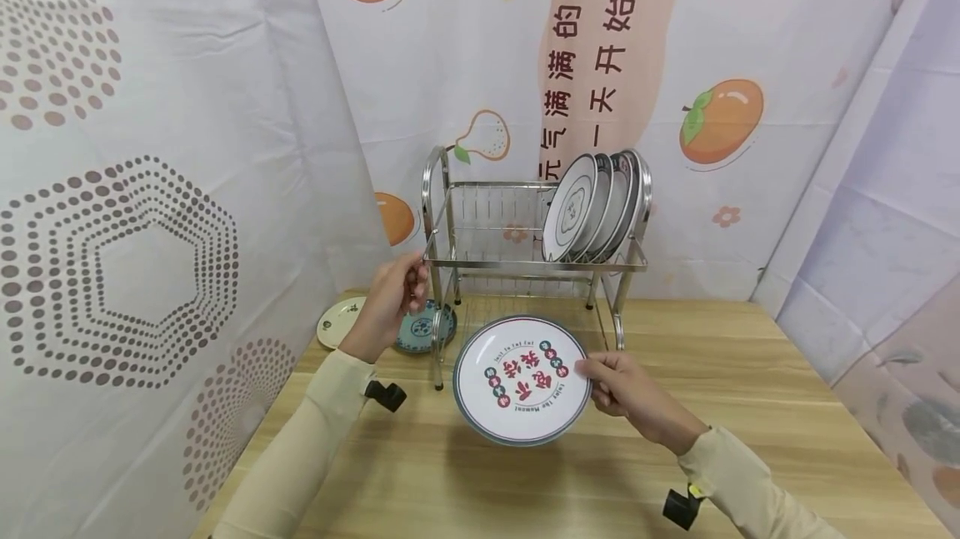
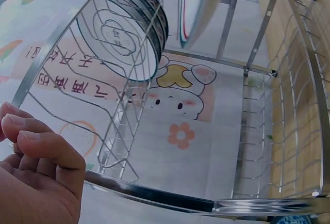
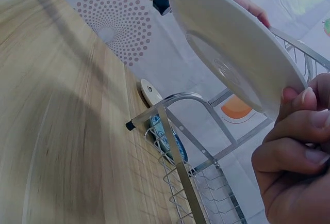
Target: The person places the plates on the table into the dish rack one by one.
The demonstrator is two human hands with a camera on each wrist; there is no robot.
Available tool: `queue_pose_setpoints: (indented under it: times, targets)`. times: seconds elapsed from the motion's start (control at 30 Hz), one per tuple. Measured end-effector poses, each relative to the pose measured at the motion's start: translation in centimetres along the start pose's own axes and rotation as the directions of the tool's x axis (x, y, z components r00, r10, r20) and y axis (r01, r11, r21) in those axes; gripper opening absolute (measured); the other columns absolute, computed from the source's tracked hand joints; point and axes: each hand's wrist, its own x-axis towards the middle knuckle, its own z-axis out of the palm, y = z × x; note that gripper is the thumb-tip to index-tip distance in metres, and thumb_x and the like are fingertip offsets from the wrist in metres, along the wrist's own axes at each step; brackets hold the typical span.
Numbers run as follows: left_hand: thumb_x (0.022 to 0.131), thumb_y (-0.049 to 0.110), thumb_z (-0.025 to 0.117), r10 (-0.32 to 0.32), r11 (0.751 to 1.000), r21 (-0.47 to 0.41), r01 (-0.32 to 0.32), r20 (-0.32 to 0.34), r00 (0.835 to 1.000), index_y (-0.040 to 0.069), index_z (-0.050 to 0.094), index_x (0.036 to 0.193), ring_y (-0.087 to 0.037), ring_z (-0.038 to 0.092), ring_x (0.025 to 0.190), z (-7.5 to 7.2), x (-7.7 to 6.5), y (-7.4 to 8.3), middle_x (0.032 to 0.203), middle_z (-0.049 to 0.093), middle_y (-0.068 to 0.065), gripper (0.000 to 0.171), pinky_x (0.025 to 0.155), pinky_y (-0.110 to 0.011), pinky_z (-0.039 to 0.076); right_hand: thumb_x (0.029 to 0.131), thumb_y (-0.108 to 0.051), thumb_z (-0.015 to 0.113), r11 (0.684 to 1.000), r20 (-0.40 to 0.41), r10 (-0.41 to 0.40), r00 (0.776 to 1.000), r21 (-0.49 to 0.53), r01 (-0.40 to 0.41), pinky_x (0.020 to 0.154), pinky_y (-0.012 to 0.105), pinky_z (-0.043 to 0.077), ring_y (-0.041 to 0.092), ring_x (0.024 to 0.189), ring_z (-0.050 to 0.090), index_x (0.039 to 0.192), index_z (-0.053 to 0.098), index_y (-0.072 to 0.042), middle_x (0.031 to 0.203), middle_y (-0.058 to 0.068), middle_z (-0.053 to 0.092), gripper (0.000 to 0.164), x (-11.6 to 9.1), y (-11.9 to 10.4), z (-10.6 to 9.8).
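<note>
My right hand (image 1: 626, 393) pinches the right rim of a white plate (image 1: 522, 381) with a blue edge and red and green lettering. The plate is tilted in the air before the metal dish rack (image 1: 536, 266), its printed face toward the head camera. In the right wrist view the plate's plain underside (image 3: 234, 48) shows, with thumb and fingers at its rim. My left hand (image 1: 390, 301) is at the rack's upper front left corner, fingers curled against it; the thumb's contact is partly hidden. Several dark-rimmed plates (image 1: 573, 210) stand on edge at the upper tier's right end.
Left of the rack, a cream plate (image 1: 339, 324) and a blue patterned plate (image 1: 423, 329) lie on the wooden table (image 1: 720, 406). Patterned curtains (image 1: 480, 39) hang behind and at both sides. The rack's lower tier (image 2: 258, 136) is of wire.
</note>
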Motion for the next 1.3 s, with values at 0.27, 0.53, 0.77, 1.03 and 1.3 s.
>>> queue_pose_setpoints:
  times: [0.27,0.53,0.77,1.03,1.3]
  targets:
    - [0.104,0.038,0.059,-0.034,0.999,0.035,0.035,-0.030,0.999,0.007,0.056,0.081,-0.009,0.039,0.046,0.3,0.5,0.1,0.059,0.048,0.001,0.039,0.045,-0.023,0.032,0.108,-0.020,0.052,0.999,0.008,-0.048,0.999,-0.019,0.048,0.048,0.020,0.025,0.004,0.053,0.037,0.093,0.067,-0.005,0.064,-0.006,0.048,0.026,-0.4,-0.6,0.1]
    - [0.105,0.033,0.057,-0.005,0.999,0.054,0.005,-0.004,1.000,0.008,0.056,0.077,-0.009,0.039,0.044,0.2,0.6,0.3,0.057,0.048,0.002,0.038,0.045,-0.024,0.031,0.108,-0.018,0.053,0.989,-0.042,-0.133,0.990,-0.069,0.130,0.049,0.023,0.029,0.004,0.056,0.041,0.092,0.069,-0.007,0.067,-0.006,0.054,0.025,-0.8,-2.1,0.7]
    - [0.106,0.031,0.056,0.045,0.997,0.057,-0.044,-0.015,0.999,0.009,0.056,0.074,-0.009,0.039,0.043,0.4,0.9,0.1,0.055,0.047,0.002,0.038,0.043,-0.022,0.032,0.108,-0.019,0.054,0.985,-0.119,-0.149,0.982,-0.107,0.136,0.050,0.021,0.035,0.005,0.057,0.042,0.100,0.071,-0.003,0.071,-0.004,0.058,0.025,-1.2,-4.1,0.6]
    - [0.106,0.028,0.056,0.094,0.995,0.033,-0.093,-0.040,0.995,0.009,0.055,0.072,-0.009,0.037,0.042,0.6,1.0,-0.4,0.054,0.046,0.002,0.039,0.041,-0.020,0.031,0.107,-0.017,0.054,0.983,-0.155,-0.168,0.974,-0.106,0.153,0.049,0.025,0.031,0.006,0.057,0.040,0.095,0.071,-0.008,0.068,-0.005,0.052,0.023,-1.1,-5.6,0.6]
    - [0.106,0.027,0.055,0.105,0.994,0.022,-0.104,-0.054,0.993,0.008,0.053,0.071,-0.009,0.036,0.042,0.6,1.0,-0.7,0.054,0.046,0.002,0.040,0.041,-0.021,0.029,0.106,-0.014,0.054,0.968,-0.193,-0.239,0.952,-0.124,0.218,0.045,0.030,0.022,0.005,0.053,0.037,0.087,0.071,-0.011,0.062,-0.006,0.048,0.025,-1.0,-7.3,0.7]
